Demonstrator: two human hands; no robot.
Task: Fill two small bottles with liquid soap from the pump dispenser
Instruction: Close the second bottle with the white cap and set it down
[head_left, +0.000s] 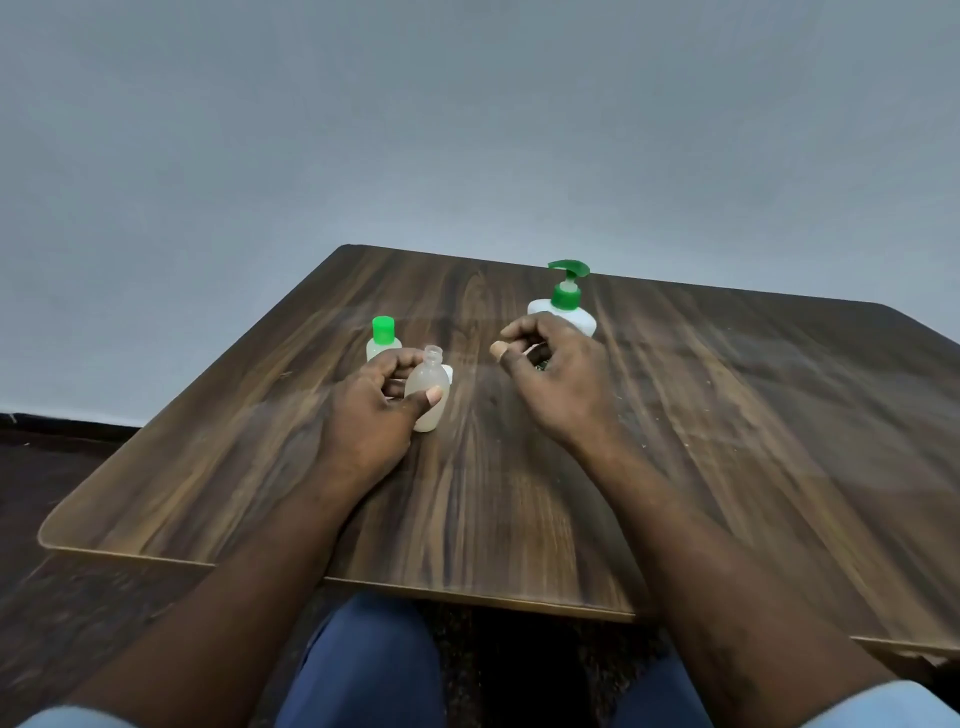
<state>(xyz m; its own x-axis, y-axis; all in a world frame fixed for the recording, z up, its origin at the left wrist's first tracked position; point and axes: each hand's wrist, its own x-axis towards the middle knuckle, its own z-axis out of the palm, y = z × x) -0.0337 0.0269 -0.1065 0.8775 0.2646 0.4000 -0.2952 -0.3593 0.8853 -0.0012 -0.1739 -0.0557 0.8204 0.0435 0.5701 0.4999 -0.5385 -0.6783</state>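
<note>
ok so the left hand (370, 408) has its fingers wrapped round the uncapped bottle (427, 382); right hand (563, 376) fingers curled just short of the pump dispenser (567, 304), can't tell if holding anything

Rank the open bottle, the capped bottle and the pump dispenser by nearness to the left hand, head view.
1. Open bottle, held in the left hand.
2. Capped bottle, just behind it.
3. Pump dispenser, across to the right.

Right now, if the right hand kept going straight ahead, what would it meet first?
Likely nothing: the right hand points across table between open bottle and pump dispenser, which is close; depth unclear.
</note>
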